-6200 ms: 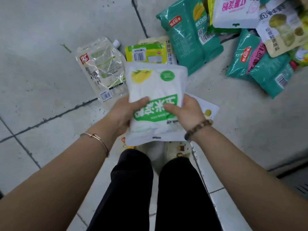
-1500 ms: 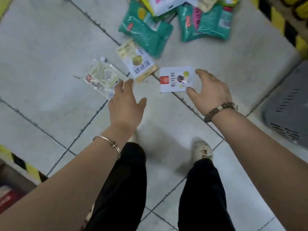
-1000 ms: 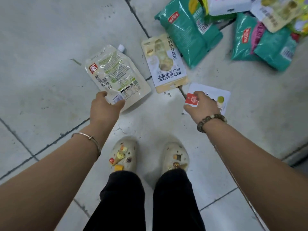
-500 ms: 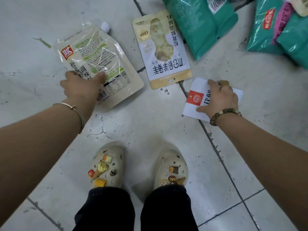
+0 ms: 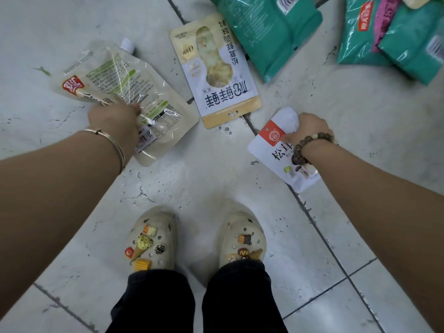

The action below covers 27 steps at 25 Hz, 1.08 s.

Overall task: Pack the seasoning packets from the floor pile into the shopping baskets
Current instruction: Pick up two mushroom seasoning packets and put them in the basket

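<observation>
Standing nearest, two clogs (image 5: pixel 153 239) were seen on the tiled floor (image 5: pixel 204 179). Farther, a spouted pouch (image 5: pixel 120 85) at left was gripped by the left hand (image 5: pixel 113 121), and a white packet (image 5: pixel 271 150) at right by the right hand (image 5: pixel 310 127). A beige packet (image 5: pixel 216 68) was seen flat between them; green bags (image 5: pixel 271 32) were piled farthest.

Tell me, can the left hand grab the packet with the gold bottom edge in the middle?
Probably not right now: the left hand grips the spouted pouch, so it is full. The gold-edged packet lies flat right beside that pouch, nothing between them, so an emptied hand could likely reach it.
</observation>
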Tool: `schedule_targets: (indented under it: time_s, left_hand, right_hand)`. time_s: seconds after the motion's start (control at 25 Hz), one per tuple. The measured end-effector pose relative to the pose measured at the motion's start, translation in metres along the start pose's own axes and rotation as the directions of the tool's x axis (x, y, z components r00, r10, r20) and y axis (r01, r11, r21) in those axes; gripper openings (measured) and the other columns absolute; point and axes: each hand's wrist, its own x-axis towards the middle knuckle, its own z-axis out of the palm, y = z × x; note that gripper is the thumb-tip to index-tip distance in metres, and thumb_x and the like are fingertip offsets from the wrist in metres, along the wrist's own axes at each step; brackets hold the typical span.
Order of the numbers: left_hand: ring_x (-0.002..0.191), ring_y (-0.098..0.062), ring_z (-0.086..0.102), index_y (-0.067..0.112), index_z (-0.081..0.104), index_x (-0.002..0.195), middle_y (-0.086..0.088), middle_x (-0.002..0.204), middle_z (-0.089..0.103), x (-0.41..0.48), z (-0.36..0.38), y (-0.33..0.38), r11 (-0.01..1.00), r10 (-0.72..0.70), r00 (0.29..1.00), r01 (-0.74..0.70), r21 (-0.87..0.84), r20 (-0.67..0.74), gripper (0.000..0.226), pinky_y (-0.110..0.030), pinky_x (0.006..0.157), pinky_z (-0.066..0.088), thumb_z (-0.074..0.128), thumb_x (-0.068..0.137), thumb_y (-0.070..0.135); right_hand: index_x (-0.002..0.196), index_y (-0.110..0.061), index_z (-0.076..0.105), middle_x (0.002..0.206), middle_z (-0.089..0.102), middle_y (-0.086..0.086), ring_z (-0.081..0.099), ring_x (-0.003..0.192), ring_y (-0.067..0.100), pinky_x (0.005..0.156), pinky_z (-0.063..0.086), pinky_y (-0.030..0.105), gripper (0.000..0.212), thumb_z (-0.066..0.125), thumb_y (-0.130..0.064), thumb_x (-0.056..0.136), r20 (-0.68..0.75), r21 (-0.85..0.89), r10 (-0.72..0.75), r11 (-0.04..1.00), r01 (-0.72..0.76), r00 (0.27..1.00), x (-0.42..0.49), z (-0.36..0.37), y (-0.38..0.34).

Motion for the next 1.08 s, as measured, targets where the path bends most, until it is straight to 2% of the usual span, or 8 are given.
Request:
schedule_targets:
  time_s: [0.16,0.28,0.36,0.44,0.56,0.72,0.92,1.08]
  left_hand:
    - [0.078,-0.015,0.063,0.018,0.058,0.104,0.006,0.083,0.059,-0.030,-0.011,-0.002,0.987,0.158,0.987,-0.157,-0.024,0.031,0.023,-0.028,0.072,0.051,0.068,0.084,0.012]
    - [0.090,-0.017,0.066,0.017,0.063,0.105,0.002,0.094,0.064,-0.053,-0.028,-0.002,0.950,0.309,0.943,-0.313,0.011,0.121,0.023,-0.030,0.080,0.053,0.068,0.083,0.012]
    - [0.085,-0.013,0.065,0.020,0.062,0.100,0.003,0.092,0.065,-0.071,-0.035,-0.004,0.918,0.391,0.888,-0.397,-0.026,0.241,0.020,-0.027,0.077,0.054,0.067,0.084,0.008]
    - [0.073,-0.006,0.067,0.018,0.063,0.094,0.007,0.084,0.069,-0.082,-0.038,-0.007,0.925,0.378,0.848,-0.366,-0.105,0.372,0.012,-0.020,0.068,0.055,0.064,0.088,0.007]
    - [0.067,-0.003,0.068,0.020,0.064,0.089,0.014,0.072,0.071,-0.081,-0.036,-0.010,0.949,0.316,0.818,-0.265,-0.173,0.480,0.007,-0.019,0.061,0.055,0.061,0.091,0.015]
    - [0.067,-0.002,0.068,0.021,0.064,0.088,0.011,0.081,0.070,-0.072,-0.035,-0.010,0.948,0.319,0.806,-0.260,-0.185,0.499,0.006,-0.019,0.061,0.054,0.065,0.088,0.016]
    - [0.072,-0.007,0.071,0.015,0.067,0.102,0.005,0.089,0.071,-0.059,-0.034,-0.006,0.978,0.201,0.805,-0.197,-0.068,0.558,0.021,-0.020,0.057,0.056,0.072,0.081,0.015]
    - [0.070,-0.010,0.071,0.009,0.066,0.108,0.001,0.090,0.071,-0.047,-0.035,-0.003,0.979,0.185,0.841,-0.205,-0.018,0.508,0.029,-0.022,0.055,0.056,0.073,0.079,0.007]
  right_hand:
    - [0.104,-0.002,0.054,0.109,0.058,0.016,0.055,0.100,0.030,0.080,0.044,0.034,0.041,0.071,-0.032,0.081,0.010,0.396,0.021,0.918,-0.023,1.000,-0.019,-0.016,-0.006]
    - [0.105,-0.004,0.060,0.101,0.067,0.010,0.066,0.089,0.025,0.078,0.055,0.039,0.036,0.074,-0.026,0.079,0.056,0.761,0.029,0.645,-0.062,0.998,-0.048,-0.039,-0.023]
    - [0.104,-0.007,0.061,0.092,0.070,0.005,0.069,0.078,0.018,0.065,0.058,0.031,0.029,0.072,-0.019,0.080,0.078,0.876,-0.016,0.478,-0.061,0.997,-0.066,-0.052,-0.042]
    - [0.103,-0.007,0.061,0.087,0.069,0.002,0.068,0.072,0.014,0.059,0.057,0.027,0.026,0.071,-0.015,0.081,0.044,0.912,-0.046,0.409,-0.021,0.998,-0.078,-0.055,-0.065]
    - [0.103,-0.008,0.060,0.099,0.068,0.005,0.067,0.088,0.022,0.076,0.057,0.036,0.030,0.073,-0.018,0.078,-0.044,0.892,-0.004,0.450,0.041,0.999,-0.080,-0.042,-0.098]
    - [0.123,-0.007,0.053,0.120,0.061,0.008,0.058,0.110,0.026,0.093,0.050,0.041,0.057,0.076,-0.029,0.076,-0.086,0.833,0.066,0.552,0.035,0.994,-0.078,-0.022,-0.125]
    - [0.131,-0.008,0.046,0.126,0.055,0.008,0.054,0.110,0.021,0.080,0.041,0.024,0.055,0.069,-0.024,0.084,-0.071,0.832,0.097,0.555,0.006,0.993,-0.082,-0.010,-0.135]
    - [0.126,-0.011,0.050,0.110,0.058,-0.004,0.054,0.098,0.014,0.070,0.037,0.009,0.046,0.065,-0.028,0.086,-0.016,0.849,0.089,0.528,-0.033,0.996,-0.075,-0.009,-0.139]
